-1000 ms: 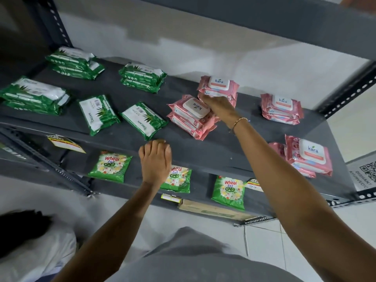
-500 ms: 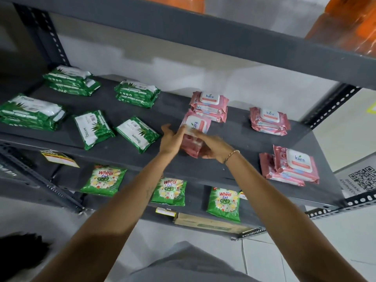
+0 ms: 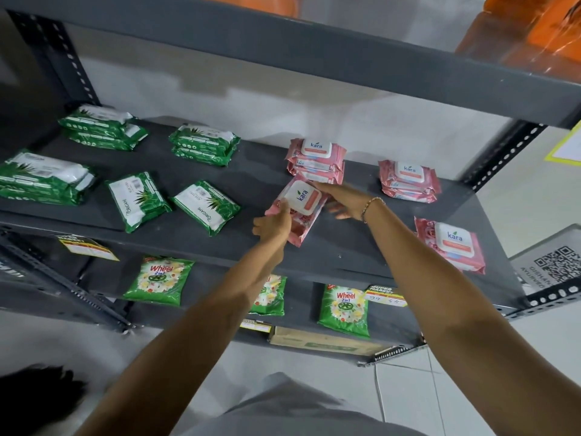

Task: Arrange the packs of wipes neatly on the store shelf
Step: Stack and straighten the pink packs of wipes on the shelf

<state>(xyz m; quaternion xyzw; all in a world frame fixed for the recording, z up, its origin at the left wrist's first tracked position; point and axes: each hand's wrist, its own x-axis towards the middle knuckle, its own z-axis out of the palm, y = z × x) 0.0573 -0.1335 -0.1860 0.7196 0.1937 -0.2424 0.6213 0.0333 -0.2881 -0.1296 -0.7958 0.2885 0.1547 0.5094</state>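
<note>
Both hands on 1 pink Kara pack (image 3: pixel 298 212) mid-shelf.

Left hand (image 3: pixel 273 226) gripped the pack's near-left edge, thumb up on the white lid. Right hand (image 3: pixel 341 201) lay against its far-right end, fingers flat; full clamp there couldn't be told. The pack sat skewed, lid up, tilted on the grey shelf (image 3: pixel 345 247), just in front of the rear pink stack (image 3: pixel 316 160). 2 green Origami packs (image 3: pixel 173 204) lay loose to the left.
</note>
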